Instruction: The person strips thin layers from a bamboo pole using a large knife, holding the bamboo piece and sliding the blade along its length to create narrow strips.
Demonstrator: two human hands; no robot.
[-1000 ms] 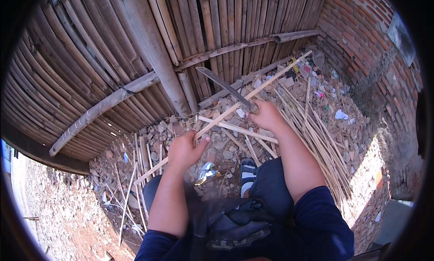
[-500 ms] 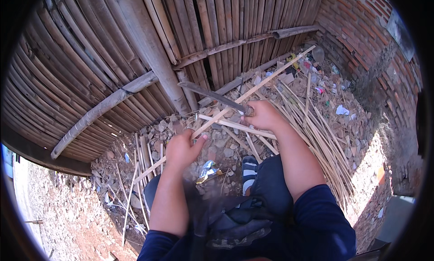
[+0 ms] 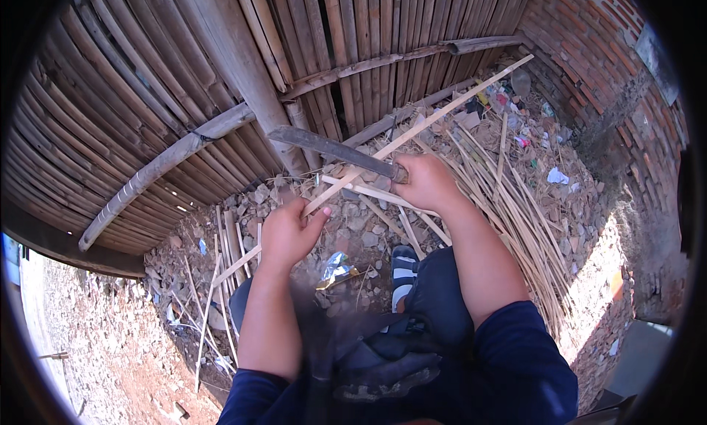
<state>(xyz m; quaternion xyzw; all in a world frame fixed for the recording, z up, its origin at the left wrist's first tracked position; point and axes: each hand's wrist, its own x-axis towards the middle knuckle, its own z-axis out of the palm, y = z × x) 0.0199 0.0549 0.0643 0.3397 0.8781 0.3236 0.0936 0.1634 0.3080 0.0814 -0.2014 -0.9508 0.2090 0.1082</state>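
Note:
My left hand (image 3: 287,237) is closed around a long pale bamboo strip (image 3: 420,128), which runs slantwise from my lower left up to the far right. In my right hand (image 3: 425,182) is the handle of a machete (image 3: 331,146). Its dark, long blade points left and lies across the strip, just beyond my left hand; whether the edge bites into the bamboo I cannot tell. Beneath the right hand another pale strip (image 3: 379,194) slants over the rubble.
A heap of thin bamboo strips (image 3: 508,211) lies on the right, with more strips (image 3: 221,278) at the left. A bamboo wall (image 3: 398,27) stands ahead, a brick wall (image 3: 574,57) at the right. Rubble and a shiny wrapper (image 3: 336,270) cover the ground near my sandalled foot (image 3: 403,274).
The machete has slid a little left along with my right hand, and its flat side shows more. My left hand and the strip have shifted slightly; the strip's far end sits farther right and higher.

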